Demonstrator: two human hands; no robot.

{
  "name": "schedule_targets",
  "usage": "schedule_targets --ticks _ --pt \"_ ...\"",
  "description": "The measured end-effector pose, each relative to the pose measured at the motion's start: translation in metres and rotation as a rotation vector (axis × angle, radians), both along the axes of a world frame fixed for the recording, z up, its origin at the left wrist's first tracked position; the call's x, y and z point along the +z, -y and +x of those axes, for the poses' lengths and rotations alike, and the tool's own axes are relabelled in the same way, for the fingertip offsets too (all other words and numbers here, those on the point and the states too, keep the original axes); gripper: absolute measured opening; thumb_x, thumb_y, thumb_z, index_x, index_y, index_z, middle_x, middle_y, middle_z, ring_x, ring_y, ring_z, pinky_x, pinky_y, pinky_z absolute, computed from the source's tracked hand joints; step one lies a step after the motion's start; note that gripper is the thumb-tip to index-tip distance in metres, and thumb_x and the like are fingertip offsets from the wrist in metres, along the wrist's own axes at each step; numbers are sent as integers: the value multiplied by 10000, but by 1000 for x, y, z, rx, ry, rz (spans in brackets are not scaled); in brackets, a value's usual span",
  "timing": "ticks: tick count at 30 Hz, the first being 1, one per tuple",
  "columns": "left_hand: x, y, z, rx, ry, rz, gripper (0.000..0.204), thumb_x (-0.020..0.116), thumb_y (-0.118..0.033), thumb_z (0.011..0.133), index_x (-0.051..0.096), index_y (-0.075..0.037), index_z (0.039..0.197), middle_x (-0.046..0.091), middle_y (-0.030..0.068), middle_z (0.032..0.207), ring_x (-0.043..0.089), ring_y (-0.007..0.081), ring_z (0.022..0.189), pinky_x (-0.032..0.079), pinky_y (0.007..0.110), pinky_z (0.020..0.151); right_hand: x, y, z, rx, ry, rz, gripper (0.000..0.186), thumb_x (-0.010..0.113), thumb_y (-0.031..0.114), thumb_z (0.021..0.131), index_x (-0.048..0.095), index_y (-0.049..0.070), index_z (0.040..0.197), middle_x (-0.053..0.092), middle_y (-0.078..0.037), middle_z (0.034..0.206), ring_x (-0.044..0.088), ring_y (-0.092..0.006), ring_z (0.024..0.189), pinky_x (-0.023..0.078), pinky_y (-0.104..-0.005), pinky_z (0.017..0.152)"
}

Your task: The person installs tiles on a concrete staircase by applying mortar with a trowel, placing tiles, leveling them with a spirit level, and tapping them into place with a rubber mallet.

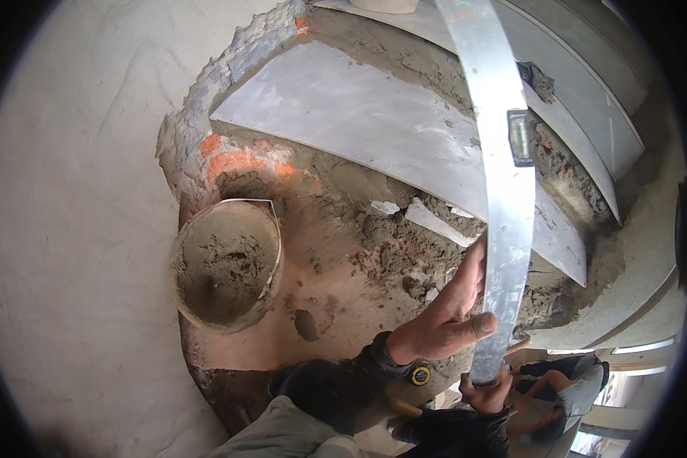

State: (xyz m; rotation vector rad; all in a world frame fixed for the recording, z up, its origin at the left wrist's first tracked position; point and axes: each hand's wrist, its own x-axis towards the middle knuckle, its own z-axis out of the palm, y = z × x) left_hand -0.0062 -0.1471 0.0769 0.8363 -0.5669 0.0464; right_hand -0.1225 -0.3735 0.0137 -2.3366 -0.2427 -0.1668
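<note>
A long silver spirit level with a greenish vial runs from the top of the view down to my hands. My left hand is at its left edge, thumb lying over the face and fingers partly hidden behind it. Lower down, my right hand grips the near end. Beneath the level, a grey stone slab lies as a step, with rough mortar along its far and near edges. A bucket of wet mortar stands on the dusty surface at the left.
A bare plastered wall fills the left side. More slab steps rise at the upper right, with a dark rag on one. Mortar rubble lies near the slab. A yellow-black tape measure and another person appear at lower right.
</note>
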Motion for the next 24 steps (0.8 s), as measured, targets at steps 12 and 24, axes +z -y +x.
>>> schedule_targets --ticks 12,24 --pt "10 -18 -7 -8 67 -81 1016 645 -333 961 -110 8 1549 64 225 1602 101 289 1490 156 433 1197 26 -32 34 58 282 -193 673 806 138 749 459 -18 1304 630 -239 1052 663 -432 871 533 -474 758" --pt "-36 -99 20 104 -192 -476 1036 691 -510 861 39 -174 1592 107 52 1629 -5 300 1521 -21 628 1189 13 56 12 59 220 -336 450 645 245 948 559 -66 1262 647 -257 976 660 -420 814 514 -468 704"
